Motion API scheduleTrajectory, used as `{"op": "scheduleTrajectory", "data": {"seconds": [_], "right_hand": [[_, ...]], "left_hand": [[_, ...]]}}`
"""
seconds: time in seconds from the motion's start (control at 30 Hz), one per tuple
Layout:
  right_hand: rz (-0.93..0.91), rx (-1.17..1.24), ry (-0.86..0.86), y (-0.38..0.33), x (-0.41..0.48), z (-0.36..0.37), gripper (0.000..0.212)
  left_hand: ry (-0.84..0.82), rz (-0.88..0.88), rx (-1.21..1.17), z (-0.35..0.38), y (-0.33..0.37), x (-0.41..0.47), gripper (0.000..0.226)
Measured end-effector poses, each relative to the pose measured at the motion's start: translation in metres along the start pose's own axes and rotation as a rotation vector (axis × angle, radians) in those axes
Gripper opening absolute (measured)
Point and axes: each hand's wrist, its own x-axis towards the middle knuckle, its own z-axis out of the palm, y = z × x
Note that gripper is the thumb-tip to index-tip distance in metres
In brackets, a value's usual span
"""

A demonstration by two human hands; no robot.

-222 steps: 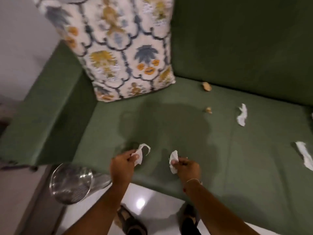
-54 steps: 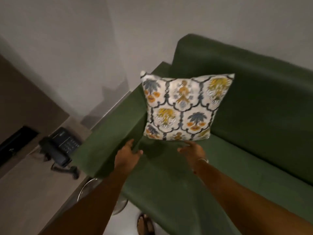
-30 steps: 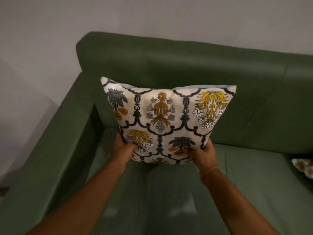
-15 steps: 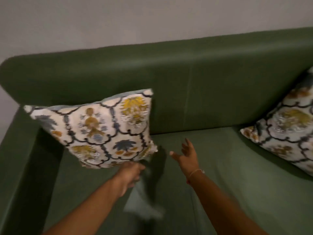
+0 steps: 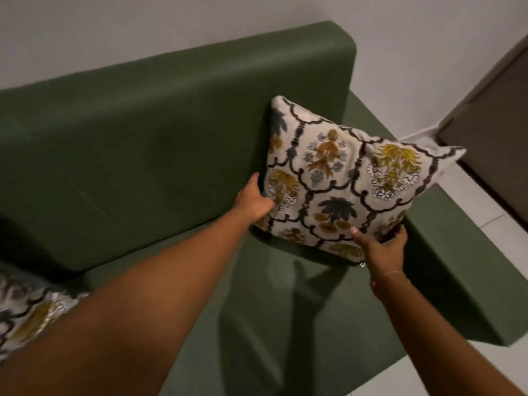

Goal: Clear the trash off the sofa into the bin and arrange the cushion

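Shifted from the left-end cushion to a second cushion at the sofa right end; seat clear of trash (arranging under way). Left hand clasping its left edge, right hand its lower corner, fingers closed on fabric.

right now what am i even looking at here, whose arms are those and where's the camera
The camera is worn on a person's head, looking forward and down, so the two bare arms are their own. There is no machine. In front is a green sofa. The left hand grips the left edge of a patterned cushion, and the right hand holds its bottom edge near the right armrest. A second patterned cushion lies at the sofa's other end. No trash shows on the seat.
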Motion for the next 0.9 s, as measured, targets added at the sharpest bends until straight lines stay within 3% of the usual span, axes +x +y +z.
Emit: {"op": "scheduleTrajectory", "data": {"seconds": [0.13, 0.37, 0.47, 0.6, 0.9], "right_hand": [[0.088, 0.062, -0.152, 0.001, 0.038, -0.011, 0.097], [0.056, 0.034, -0.225, -0.002, 0.034, -0.006, 0.068], [0.0, 0.013, -0.316, -0.014, 0.021, 0.017, 0.056], [-0.046, -0.004, -0.481, -0.014, 0.02, 0.078, 0.056], [-0.095, -0.16, -0.472, 0.009, 0.028, 0.109, 0.056]], "left_hand": [[-0.007, -0.076, -0.149, 0.022, 0.032, 0.023, 0.085], [0.126, -0.051, -0.497, 0.018, 0.013, -0.019, 0.069], [0.286, -0.044, -0.62, 0.002, -0.024, -0.049, 0.063], [0.521, -0.074, -0.678, -0.031, -0.067, -0.072, 0.062], [0.434, -0.112, -0.679, -0.041, -0.096, -0.06, 0.086]]}}
